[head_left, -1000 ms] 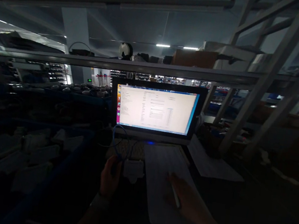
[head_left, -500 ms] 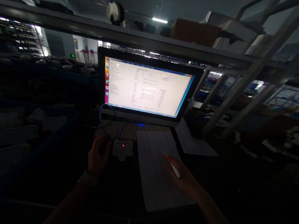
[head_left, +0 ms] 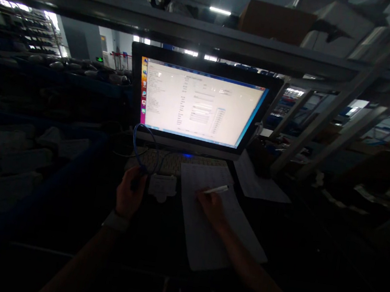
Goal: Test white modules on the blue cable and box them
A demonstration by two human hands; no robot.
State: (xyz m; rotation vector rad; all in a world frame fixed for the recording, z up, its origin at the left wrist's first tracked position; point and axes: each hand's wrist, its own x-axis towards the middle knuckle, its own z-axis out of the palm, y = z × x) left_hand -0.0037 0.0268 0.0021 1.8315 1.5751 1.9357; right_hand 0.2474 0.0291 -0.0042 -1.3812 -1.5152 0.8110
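My right hand [head_left: 212,207] is closed round a white pen [head_left: 217,189], over a sheet of paper [head_left: 199,243] that lies in front of the monitor. Left of the paper, my left hand [head_left: 130,194] pinches the end of a blue cable [head_left: 135,138], whose loop rises before the screen; its dark plug is mostly hidden by the fingers. Between the hands lies a small white device [head_left: 162,186] with a notched lower edge. A pale keyboard [head_left: 170,164] sits behind it, partly covered by the paper.
A lit monitor [head_left: 201,103] stands behind the keyboard. Another sheet [head_left: 262,182] lies to the right. A blue bin [head_left: 96,151] with several white devices is at the left. Overhead, a shelf [head_left: 197,25] carries a cardboard box [head_left: 276,22]; slanted metal posts [head_left: 343,123] stand at the right.
My right hand has moved left across the paper, and the pen now points down-left. The red light on the white device no longer shows. My left hand keeps the cable; the view has shifted slightly.
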